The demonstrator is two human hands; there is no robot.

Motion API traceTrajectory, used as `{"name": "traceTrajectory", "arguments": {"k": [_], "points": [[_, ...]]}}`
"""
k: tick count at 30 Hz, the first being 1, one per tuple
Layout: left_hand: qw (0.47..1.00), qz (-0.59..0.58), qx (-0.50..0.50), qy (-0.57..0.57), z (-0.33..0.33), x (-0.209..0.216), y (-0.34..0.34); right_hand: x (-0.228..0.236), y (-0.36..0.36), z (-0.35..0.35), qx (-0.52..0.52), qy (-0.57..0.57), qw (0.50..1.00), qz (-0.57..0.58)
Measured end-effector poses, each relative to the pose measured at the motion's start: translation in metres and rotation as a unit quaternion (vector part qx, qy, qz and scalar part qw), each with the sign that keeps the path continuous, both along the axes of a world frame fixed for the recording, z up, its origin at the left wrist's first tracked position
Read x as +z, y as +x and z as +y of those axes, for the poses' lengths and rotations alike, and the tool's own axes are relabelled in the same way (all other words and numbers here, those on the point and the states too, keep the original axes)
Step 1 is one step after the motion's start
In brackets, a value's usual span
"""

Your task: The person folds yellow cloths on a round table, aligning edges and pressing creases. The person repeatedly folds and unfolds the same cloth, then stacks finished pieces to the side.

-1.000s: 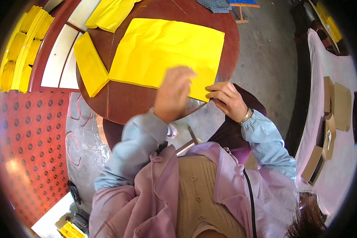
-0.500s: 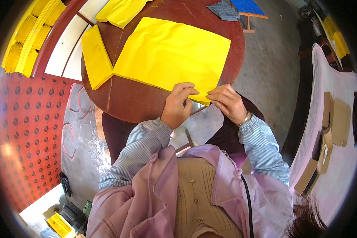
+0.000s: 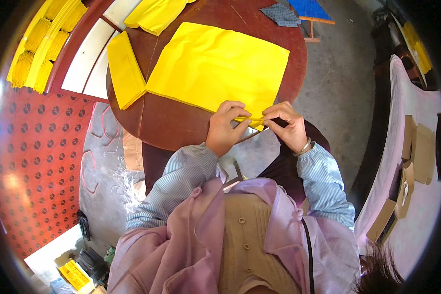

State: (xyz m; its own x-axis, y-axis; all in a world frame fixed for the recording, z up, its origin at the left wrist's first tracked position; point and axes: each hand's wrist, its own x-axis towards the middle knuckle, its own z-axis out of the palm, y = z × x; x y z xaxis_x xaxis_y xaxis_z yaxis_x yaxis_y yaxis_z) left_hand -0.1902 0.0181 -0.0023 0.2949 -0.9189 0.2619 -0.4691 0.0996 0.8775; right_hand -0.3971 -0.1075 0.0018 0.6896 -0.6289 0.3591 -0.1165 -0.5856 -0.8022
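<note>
The table is reddish brown, crossed on its left part by a thin pale line. The broad sheet reaching its near edge is plain bright yellow, as are the folded strip at its left edge and the cloth at its far left edge. The small cloth at the far right edge is grey-blue. The person's sleeves are striped pale blue and white, the jacket pinkish lilac, the knit top tan. Left of the table, a red panel bears rows of dark roundish motifs.
</note>
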Motion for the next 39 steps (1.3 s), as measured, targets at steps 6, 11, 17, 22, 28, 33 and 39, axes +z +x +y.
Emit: {"name": "traceTrajectory", "arguments": {"k": [6, 11, 17, 22, 28, 33, 39], "points": [[0.998, 0.028, 0.056, 0.021, -0.004, -0.005, -0.006, -0.002, -0.003, 0.010, -0.029, -0.005, 1.000, 0.002], [0.997, 0.056, 0.047, 0.037, -0.004, -0.005, -0.002, 0.003, -0.001, 0.012, 0.008, -0.039, 0.999, 0.018], [0.996, 0.073, 0.021, 0.039, -0.003, -0.005, 0.002, 0.004, 0.001, 0.010, 0.003, 0.013, 1.000, 0.008], [0.998, 0.062, 0.002, 0.020, -0.002, -0.003, 0.005, -0.004, 0.001, 0.007, -0.005, 0.089, 0.996, 0.000], [0.995, 0.056, 0.051, 0.071, -0.006, 0.003, -0.004, -0.007, 0.003, 0.010, -0.027, 0.104, 0.994, -0.009], [0.985, 0.121, 0.048, 0.113, -0.007, 0.003, 0.000, -0.002, 0.003, 0.012, -0.019, 0.044, 0.999, -0.009], [0.988, 0.118, 0.022, 0.100, -0.008, -0.002, 0.008, -0.004, 0.004, 0.009, -0.011, 0.054, 0.998, -0.001]]}}
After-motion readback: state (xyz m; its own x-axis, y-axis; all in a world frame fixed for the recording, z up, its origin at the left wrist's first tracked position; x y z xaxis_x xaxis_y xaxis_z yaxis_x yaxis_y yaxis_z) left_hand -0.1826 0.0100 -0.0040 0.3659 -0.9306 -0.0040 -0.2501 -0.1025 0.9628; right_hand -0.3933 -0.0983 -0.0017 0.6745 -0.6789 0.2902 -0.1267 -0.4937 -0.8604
